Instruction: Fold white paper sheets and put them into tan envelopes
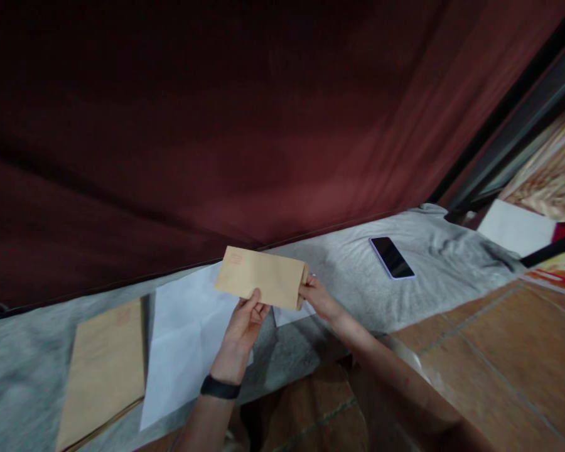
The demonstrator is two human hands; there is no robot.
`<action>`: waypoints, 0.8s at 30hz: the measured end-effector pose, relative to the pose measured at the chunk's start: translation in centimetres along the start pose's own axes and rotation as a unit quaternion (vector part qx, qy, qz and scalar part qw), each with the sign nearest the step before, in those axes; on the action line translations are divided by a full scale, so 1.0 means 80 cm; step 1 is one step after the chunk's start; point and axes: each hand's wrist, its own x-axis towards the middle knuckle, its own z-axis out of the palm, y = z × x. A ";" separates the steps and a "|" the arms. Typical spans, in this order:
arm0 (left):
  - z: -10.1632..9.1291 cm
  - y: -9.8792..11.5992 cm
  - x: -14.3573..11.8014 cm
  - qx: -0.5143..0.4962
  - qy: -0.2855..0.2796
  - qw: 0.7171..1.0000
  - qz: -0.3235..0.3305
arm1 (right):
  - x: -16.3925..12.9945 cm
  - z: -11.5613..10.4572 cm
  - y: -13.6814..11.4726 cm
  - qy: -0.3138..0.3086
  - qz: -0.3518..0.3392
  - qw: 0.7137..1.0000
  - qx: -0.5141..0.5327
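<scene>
A small brown paper envelope [263, 276] with a red printed mark in its upper left corner is held up over the bench. My left hand [248, 317], with a black band on the wrist, grips its lower edge, thumb on the front. At the envelope's right end, which gapes a little, my right hand [316, 295] has its fingers bent at the opening; the fingertips are partly hidden there. Below the envelope lies a small white paper [292, 315], mostly covered from view. A large creased white sheet [183, 345] lies to the left.
Farther left is a stack of brown envelopes [106, 367]. A phone [392, 257] with a purple case lies on the grey cloth [343, 270] to the right. A dark red curtain [263, 138] hangs behind the bench. Brown floor tiles [508, 345] show in front.
</scene>
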 end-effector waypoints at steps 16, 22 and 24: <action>-0.006 0.013 -0.032 0.754 -0.148 0.439 0.466 | -0.020 -0.067 -0.051 -0.093 0.084 0.990 -0.066; -0.011 0.012 -0.034 0.771 -0.180 0.421 0.443 | -0.024 -0.072 -0.058 -0.118 0.101 0.985 -0.074; -0.011 0.014 -0.034 0.775 -0.175 0.426 0.432 | -0.024 -0.073 -0.059 -0.113 0.084 0.988 -0.071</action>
